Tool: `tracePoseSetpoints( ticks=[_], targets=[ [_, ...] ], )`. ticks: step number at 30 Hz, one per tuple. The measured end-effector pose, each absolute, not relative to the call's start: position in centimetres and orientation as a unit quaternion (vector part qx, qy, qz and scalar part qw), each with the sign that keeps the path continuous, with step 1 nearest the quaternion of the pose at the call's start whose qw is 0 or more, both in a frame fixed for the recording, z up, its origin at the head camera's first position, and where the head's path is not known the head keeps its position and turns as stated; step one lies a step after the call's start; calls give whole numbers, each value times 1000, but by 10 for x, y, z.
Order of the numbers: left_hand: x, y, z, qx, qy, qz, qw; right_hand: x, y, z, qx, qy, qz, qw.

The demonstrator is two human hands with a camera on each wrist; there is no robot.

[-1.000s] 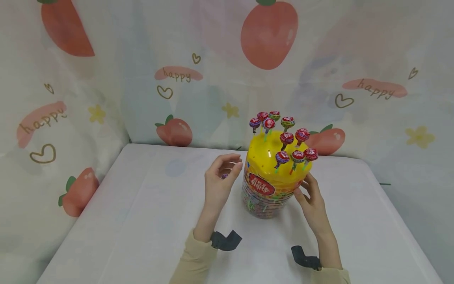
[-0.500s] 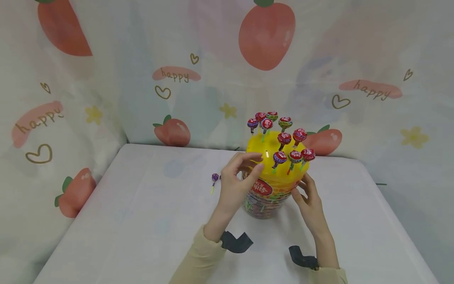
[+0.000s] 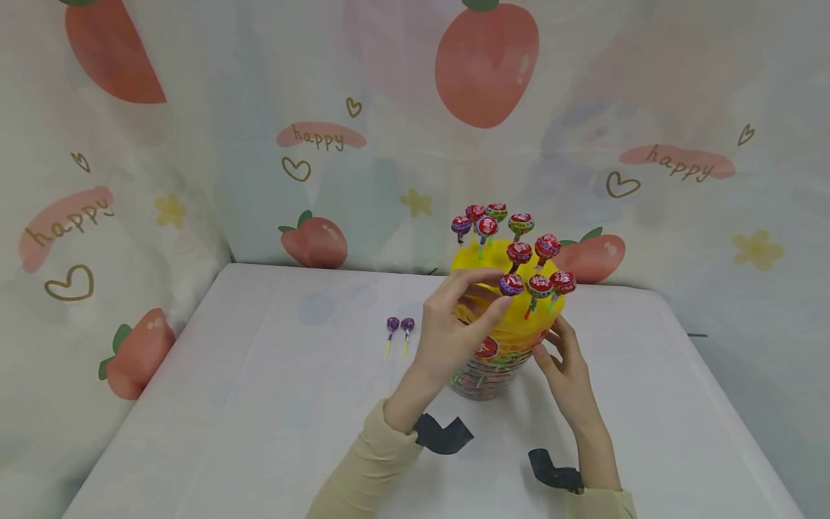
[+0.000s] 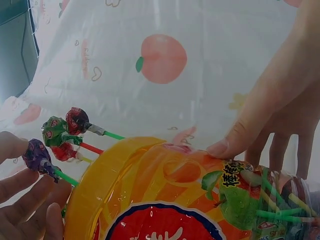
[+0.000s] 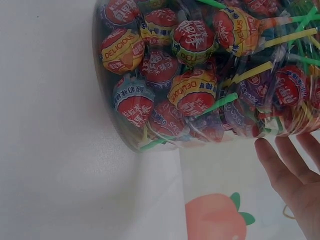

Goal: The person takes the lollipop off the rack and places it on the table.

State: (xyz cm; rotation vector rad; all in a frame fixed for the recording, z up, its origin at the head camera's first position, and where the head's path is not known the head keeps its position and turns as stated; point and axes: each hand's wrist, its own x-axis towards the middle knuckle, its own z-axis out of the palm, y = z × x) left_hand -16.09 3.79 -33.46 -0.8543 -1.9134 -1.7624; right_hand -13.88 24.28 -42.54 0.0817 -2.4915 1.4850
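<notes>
A clear lollipop jar (image 3: 486, 378) with a yellow lid (image 3: 483, 252) stands upright, several wrapped lollipops sticking out of the lid. My left hand (image 3: 447, 324) reaches over the lid's near side, thumb and index finger on either side of a purple-wrapped lollipop (image 4: 37, 155); they appear to pinch its head. That lollipop's green stick still stands in the lid. My right hand (image 3: 570, 371) holds the jar's right side, its thumb on the label and its fingers farther back. Many lollipops (image 5: 192, 42) fill the jar, seen through its wall in the right wrist view.
Two purple lollipops with yellow sticks, a left one (image 3: 392, 324) and a right one (image 3: 407, 324), lie on the white table (image 3: 259, 404) left of the jar. A printed curtain (image 3: 389, 86) hangs behind and along the sides.
My left hand has moved right from beside the jar to the purple lollipop on the lid, uncovering the two lollipops on the table. My right hand stays on the jar.
</notes>
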Motion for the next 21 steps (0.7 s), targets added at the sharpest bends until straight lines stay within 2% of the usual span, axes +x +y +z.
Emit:
tracePoseSetpoints(
  ticks=[21],
  targets=[
    [-158, 41, -327, -304, -686, -624, 218, -138, 242, -426, 32, -848, 515, 121]
  ],
)
